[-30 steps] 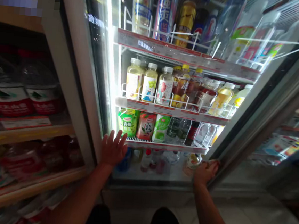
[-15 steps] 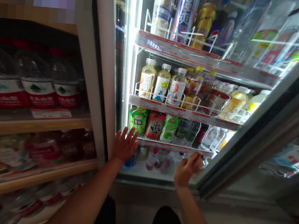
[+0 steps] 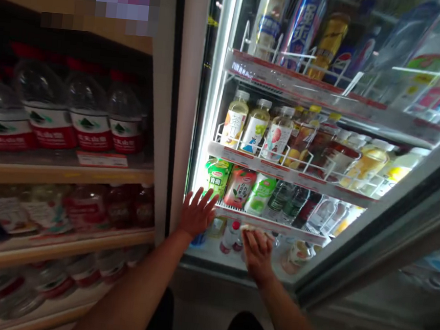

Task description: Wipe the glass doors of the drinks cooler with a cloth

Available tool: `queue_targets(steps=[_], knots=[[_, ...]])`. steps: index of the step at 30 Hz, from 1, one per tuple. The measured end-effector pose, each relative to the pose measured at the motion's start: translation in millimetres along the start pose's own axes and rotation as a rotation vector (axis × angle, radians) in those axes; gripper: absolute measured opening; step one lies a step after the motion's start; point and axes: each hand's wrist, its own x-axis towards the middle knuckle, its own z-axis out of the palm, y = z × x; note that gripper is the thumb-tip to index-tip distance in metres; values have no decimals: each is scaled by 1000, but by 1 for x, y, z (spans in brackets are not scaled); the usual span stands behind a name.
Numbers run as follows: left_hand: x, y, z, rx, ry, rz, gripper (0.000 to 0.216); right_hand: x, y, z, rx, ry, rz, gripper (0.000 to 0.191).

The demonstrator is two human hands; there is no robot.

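Note:
My left hand has its fingers spread, palm forward, at the lower left of the lit drinks cooler, in front of a green drink bottle. It holds nothing and appears to rest on the glass. Lower right of it, my right hand is closed with bent fingers on a small pale cloth, mostly hidden under the fingers. That hand is just below the cooler's lower shelf edge, beside a red-capped bottle. Whether the cloth touches the glass is hard to tell.
Bottled teas and tall cans fill the cooler's upper shelves. A grey door frame slants along the right. To the left, a wooden shelf rack carries red-labelled water bottles. My knees show at the bottom.
My right hand has moved left along the lower shelf edge, and the pale cloth under its fingers now shows. My left hand stays spread near the green bottle. The view has shifted slightly left.

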Motion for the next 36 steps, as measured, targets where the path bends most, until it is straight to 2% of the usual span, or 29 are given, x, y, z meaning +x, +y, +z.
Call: queue_targets(steps=[2, 7, 9, 12, 14, 20, 24, 28, 31, 36], knots=[[-1, -1, 0, 1, -6, -4, 65, 4, -16, 9, 57, -36, -92, 41], [-2, -1, 1, 9, -16, -6, 63, 17, -48, 35, 138, -128, -130, 44], [-3, -1, 1, 5, -13, -10, 60, 23, -60, 44, 178, -150, -202, 40], [-4, -1, 2, -24, -23, -23, 59, 31, -73, 49, 218, -151, -336, 27], [-5, -1, 2, -48, -30, -29, 58, 39, -72, 48, 228, -141, -366, 26], [-7, -1, 2, -23, -26, -25, 57, 76, -36, 25, 224, -116, -265, 34], [-6, -2, 1, -26, -26, -15, 55, 95, -22, 7, 260, -36, -168, 37], [-4, -2, 1, -23, -5, -16, 61, 124, -17, -4, 241, 107, -28, 46], [-2, -2, 0, -16, 5, -12, 62, 141, -20, -3, 194, 197, 103, 55], [0, -3, 0, -24, 19, 3, 65, 157, -30, 0, 179, 136, 53, 53]])
